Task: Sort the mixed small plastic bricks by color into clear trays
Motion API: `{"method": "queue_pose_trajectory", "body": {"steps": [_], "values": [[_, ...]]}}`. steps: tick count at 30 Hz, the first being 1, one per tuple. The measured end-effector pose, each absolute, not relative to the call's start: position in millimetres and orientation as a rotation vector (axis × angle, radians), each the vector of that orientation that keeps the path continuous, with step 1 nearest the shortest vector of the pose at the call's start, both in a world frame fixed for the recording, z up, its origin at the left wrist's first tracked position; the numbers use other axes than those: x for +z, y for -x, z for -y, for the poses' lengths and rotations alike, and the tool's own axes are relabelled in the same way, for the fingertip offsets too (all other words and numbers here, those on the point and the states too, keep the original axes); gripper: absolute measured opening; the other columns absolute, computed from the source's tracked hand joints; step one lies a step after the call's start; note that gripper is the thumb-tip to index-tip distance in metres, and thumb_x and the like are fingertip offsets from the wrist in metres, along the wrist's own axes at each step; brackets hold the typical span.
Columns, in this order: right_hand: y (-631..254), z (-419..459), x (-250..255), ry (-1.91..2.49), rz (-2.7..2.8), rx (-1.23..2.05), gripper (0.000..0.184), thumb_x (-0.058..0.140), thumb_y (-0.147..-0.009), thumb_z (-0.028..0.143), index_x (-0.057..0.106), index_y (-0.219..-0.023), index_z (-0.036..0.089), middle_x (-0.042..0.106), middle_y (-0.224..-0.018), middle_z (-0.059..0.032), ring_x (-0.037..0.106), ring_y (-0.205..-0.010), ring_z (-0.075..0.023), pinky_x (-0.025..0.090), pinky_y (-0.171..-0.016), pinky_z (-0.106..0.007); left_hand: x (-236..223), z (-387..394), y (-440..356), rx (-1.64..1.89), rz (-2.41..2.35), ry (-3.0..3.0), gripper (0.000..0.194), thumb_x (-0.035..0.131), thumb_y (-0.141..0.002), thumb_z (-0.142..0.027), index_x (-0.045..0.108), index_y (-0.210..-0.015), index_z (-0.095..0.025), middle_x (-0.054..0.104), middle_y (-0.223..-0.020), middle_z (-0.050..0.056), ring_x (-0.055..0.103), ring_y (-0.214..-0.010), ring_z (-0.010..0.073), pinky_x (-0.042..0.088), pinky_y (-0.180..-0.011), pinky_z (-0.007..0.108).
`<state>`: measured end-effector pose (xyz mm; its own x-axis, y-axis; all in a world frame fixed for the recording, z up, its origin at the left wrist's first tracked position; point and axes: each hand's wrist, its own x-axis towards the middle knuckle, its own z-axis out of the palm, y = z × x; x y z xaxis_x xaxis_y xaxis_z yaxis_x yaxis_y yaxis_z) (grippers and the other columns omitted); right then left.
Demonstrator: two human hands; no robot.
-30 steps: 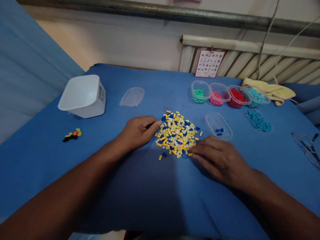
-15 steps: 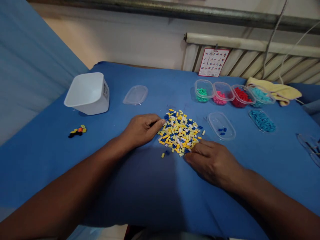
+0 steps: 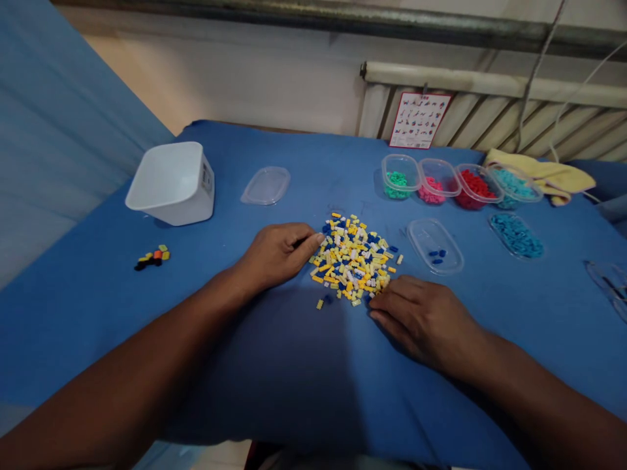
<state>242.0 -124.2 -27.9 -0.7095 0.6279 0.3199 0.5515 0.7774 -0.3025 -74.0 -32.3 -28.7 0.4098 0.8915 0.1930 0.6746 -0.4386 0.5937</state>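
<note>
A loose heap of small building bricks (image 3: pixel 350 258) in yellow, pale yellow, white and blue lies on the blue cloth between my hands. My left hand (image 3: pixel 281 254) rests against the heap's left side, thumb stretched out and a gap between thumb and forefinger. No brick shows in it. At the lower right edge of the heap my right hand (image 3: pixel 424 316) has its fingers closed, their tips on a small blue brick (image 3: pixel 368 297). The undersides of its fingers are hidden. To the right of the heap, a clear lid (image 3: pixel 448 243) carries several blue bricks (image 3: pixel 435 253).
Clear tubs of green (image 3: pixel 396 183), pink (image 3: pixel 432 189), red (image 3: pixel 475 186) and light blue bricks (image 3: pixel 512 185) stand at the back right. A tray of teal bricks (image 3: pixel 516 236) lies before them. At left are a white bin (image 3: pixel 191 196), another lid (image 3: pixel 267 186) and a small brick model (image 3: pixel 153 258).
My right hand has drawn slightly right and down at the heap's edge, its fingers a little straighter. My left hand has stayed in place.
</note>
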Motion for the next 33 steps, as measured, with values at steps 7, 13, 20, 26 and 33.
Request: {"method": "queue_pose_trajectory", "body": {"steps": [7,13,20,26,33], "values": [[-247.4,130.3,-22.4,0.917,2.603,0.387,0.016,0.057,-0.117,0.024,0.072,-0.115,0.018,0.077,-0.098,-0.0066,0.073,-0.087,-0.0217,0.057,-0.078,-0.037,-28.1,30.2,75.3,0.667,-1.334,-2.249,0.045,0.057,-0.113,-0.053,0.077,-0.092,-0.019,0.07,-0.08,0.0,0.062,-0.073,0.0138,0.041,-0.069,0.029],[-279.7,115.7,-9.1,1.124,2.421,0.305,0.014,0.058,-0.115,0.026,0.07,-0.113,0.021,0.08,-0.099,-0.0064,0.076,-0.087,-0.0205,0.058,-0.077,-0.034,-26.4,27.4,76.1,0.65,-1.349,-2.235,0.047,0.056,-0.112,-0.055,0.076,-0.089,-0.019,0.068,-0.077,0.0,0.061,-0.071,0.0146,0.041,-0.069,0.031],[-347.8,88.3,-19.6,1.621,2.287,0.023,0.025,0.059,-0.111,0.04,0.076,-0.117,0.023,0.082,-0.103,-0.0086,0.078,-0.086,-0.0272,0.055,-0.073,-0.039,-22.0,28.0,74.4,0.627,-1.365,-2.244,0.048,0.054,-0.111,-0.055,0.073,-0.087,-0.019,0.066,-0.075,0.0,0.061,-0.071,0.0153,0.041,-0.069,0.031],[-357.3,87.1,-22.3,1.668,2.284,-0.008,0.03,0.059,-0.111,0.043,0.078,-0.122,0.023,0.084,-0.109,-0.0087,0.078,-0.082,-0.0265,0.055,-0.069,-0.039,-20.6,28.6,74.5,0.617,-1.369,-2.238,0.048,0.054,-0.111,-0.056,0.075,-0.088,-0.019,0.068,-0.076,0.0,0.061,-0.071,0.0159,0.042,-0.069,0.032],[-317.5,101.7,-15.5,1.372,2.24,0.086,0.021,0.063,-0.114,0.035,0.077,-0.123,0.023,0.083,-0.103,-0.0077,0.079,-0.084,-0.0239,0.061,-0.075,-0.037,-25.0,29.0,74.3,0.641,-1.354,-2.243,0.046,0.056,-0.112,-0.054,0.076,-0.09,-0.019,0.07,-0.078,0.0,0.062,-0.073,0.0146,0.042,-0.068,0.029]]}}
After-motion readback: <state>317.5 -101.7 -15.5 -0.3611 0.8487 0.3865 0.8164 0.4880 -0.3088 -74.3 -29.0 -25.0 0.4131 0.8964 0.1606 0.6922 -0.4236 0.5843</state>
